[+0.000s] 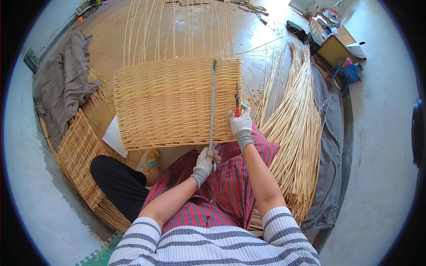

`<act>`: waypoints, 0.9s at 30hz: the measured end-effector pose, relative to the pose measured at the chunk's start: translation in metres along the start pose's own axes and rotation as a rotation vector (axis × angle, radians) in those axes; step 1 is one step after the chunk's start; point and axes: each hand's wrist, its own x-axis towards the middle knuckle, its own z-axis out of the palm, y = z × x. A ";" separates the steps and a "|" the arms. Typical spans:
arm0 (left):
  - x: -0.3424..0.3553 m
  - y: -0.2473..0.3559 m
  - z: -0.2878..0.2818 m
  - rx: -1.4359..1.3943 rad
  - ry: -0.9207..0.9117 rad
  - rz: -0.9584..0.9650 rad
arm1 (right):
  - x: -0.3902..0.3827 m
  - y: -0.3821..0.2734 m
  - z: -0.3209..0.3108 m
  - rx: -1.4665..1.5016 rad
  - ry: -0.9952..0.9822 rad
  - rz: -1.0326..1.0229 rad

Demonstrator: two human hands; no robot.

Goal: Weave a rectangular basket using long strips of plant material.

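A woven wicker panel (164,104) lies before me, its near edge over my lap and loose upright rods (151,31) sticking out from its far edge. My left hand (204,165), in a white glove, is closed around a tape measure (213,167) at the near edge. The tape's blade (212,106) stretches straight across the weave to the far edge. My right hand (242,126), gloved too, grips red-handled pruning shears (237,104) at the panel's right edge. Their dark blades point away from me.
Bundles of peeled rods (295,128) lie to the right on a grey cloth (330,177). Another woven panel (82,150) rests at the left beside a crumpled grey cloth (66,84). A cluttered wooden stand (335,48) and a blue stool (352,73) are at the far right.
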 end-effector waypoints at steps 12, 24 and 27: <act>-0.003 0.018 0.024 -0.171 -0.057 -0.105 | -0.017 -0.014 -0.007 -0.052 -0.077 0.081; 0.010 0.021 0.051 -0.202 -0.095 -0.335 | -0.007 0.000 -0.006 -0.057 0.017 -0.028; 0.013 0.017 0.052 -0.199 -0.093 -0.341 | -0.005 0.010 -0.005 -0.015 0.026 -0.021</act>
